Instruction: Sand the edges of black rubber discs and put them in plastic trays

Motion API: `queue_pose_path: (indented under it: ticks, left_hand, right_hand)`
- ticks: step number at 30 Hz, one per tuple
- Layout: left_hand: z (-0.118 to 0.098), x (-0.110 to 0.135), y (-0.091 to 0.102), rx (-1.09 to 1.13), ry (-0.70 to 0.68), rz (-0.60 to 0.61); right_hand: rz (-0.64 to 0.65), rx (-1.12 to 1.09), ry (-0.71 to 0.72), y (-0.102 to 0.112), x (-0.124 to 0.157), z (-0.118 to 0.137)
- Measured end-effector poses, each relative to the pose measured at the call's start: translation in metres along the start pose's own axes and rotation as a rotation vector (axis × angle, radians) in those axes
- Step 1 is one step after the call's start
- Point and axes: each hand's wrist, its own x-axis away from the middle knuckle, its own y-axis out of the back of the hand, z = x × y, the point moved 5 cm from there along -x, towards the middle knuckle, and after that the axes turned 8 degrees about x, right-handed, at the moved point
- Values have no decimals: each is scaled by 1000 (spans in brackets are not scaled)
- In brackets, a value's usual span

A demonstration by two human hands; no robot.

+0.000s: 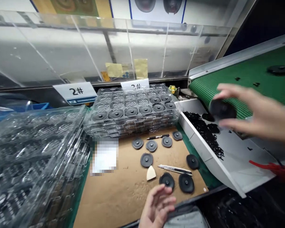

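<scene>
My right hand is raised over the white chute at the right, its fingers pinched on a black round rubber disc. My left hand hovers low over the brown board, fingers spread and holding nothing, closest to a black disc. Several more black and grey discs lie on the board, among them one black disc and a grey disc. A stack of clear plastic trays behind the board holds discs in its front rows.
A box cutter, a pen and a white triangular piece lie on the board. A pile of empty clear trays fills the left. A green conveyor belt runs at the right, with black scrap in the chute.
</scene>
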Motion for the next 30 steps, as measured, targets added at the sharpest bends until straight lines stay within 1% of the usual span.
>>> queue_pose_path:
  ticks: [1,2,3,4,5,6,8,10,12,14,15,17,18,19,20,22,24,26,28,30]
  left_hand:
    - [-5,3,-7,31,-64,13]
    - [-9,7,-13,54,-113,27]
    - [-13,12,-17,68,-147,36]
    - [-16,17,-19,69,-171,43]
    - [-19,23,-18,60,-189,47]
    - [-23,29,-15,39,-199,45]
    - [-31,42,-3,5,-206,33]
    - [-39,56,15,14,-189,9]
    - [-45,71,33,81,-166,-26]
    - [-51,85,48,173,-146,-72]
    - [-53,92,55,221,-143,-92]
    - [-58,103,65,307,-145,-118]
    - [-60,108,70,342,-149,-127]
    - [-62,112,75,374,-151,-133]
    - [-63,116,79,405,-149,-138]
    - [-65,120,86,462,-138,-144]
    - [-65,123,91,507,-136,-152]
    - [-66,124,95,533,-148,-168]
    - [-66,125,98,540,-153,-196]
    - [-66,124,102,538,-147,-239]
  right_hand:
    - [52,-125,108,-16,24,41]
    - [92,-200,209,-32,48,79]
    - [169,-251,285,-51,71,113]
    - [211,-315,345,-67,92,143]
    - [233,-381,373,-81,108,168]
    - [254,-445,375,-93,120,189]
    - [272,-571,307,-111,134,223]
    - [280,-672,213,-121,141,250]
    - [304,-747,167,-127,144,271]
    - [335,-777,124,-136,146,277]
    - [350,-730,64,-144,145,272]
    - [368,-515,-117,-168,141,249]
    - [375,-353,-213,-181,138,235]
    - [389,-249,-265,-195,134,224]
    - [406,-166,-294,-208,131,215]
    - [431,-91,-303,-232,124,210]
    - [434,-53,-305,-248,120,215]
    - [423,-54,-309,-256,121,226]
    - [409,-102,-300,-258,127,241]
    - [409,-195,-254,-257,137,256]
